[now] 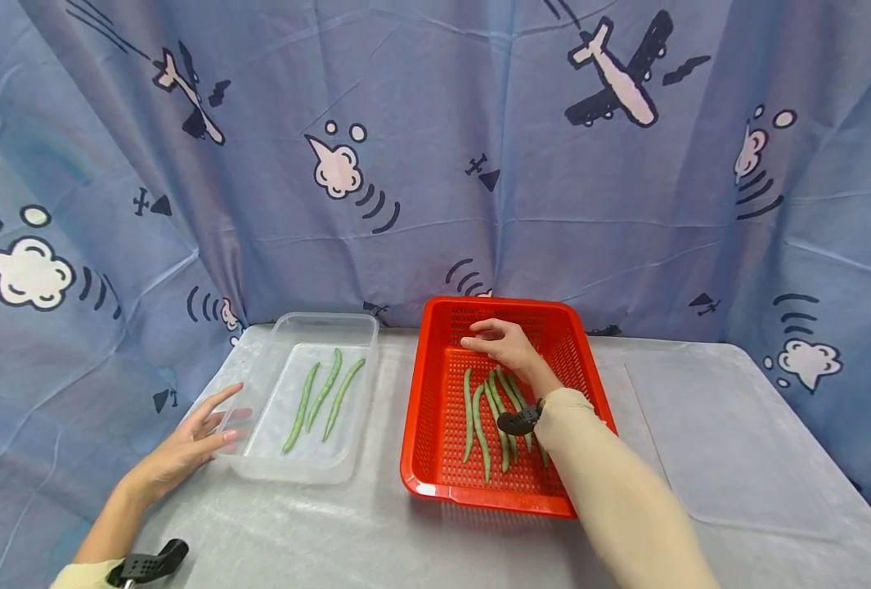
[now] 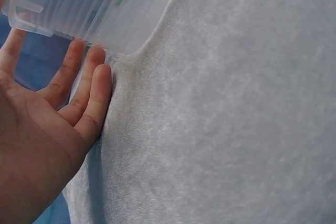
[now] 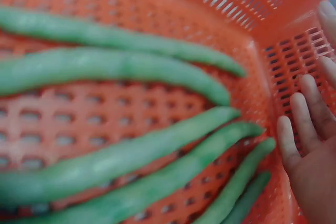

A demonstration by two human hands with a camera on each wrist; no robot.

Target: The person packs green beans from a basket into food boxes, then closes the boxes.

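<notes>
In the head view, on the table (image 1: 332, 540), green beans (image 1: 468, 413) lie in the red basket (image 1: 494, 498) under the right hand (image 1: 507, 345), its grip loosely curved and empty. Left of the basket, a clear container (image 1: 295, 471) bears three beans (image 1: 324, 393); the left hand (image 1: 192, 438) is at its side away from the basket. In the left wrist view, that grip is spread, holding nothing, fingertips by the container's wall. In the right wrist view, parted fingers show near the basket's wall, just beyond the bean ends.

6 green beans (image 3: 147, 141), partly blurred, are seen laid side by side on perf. floor of red basket (image 3: 278, 30), tips pointed twd. R hand (image 3: 317, 169), which is seen just beyond, nr. basket's end wall, fingers extended.
</notes>
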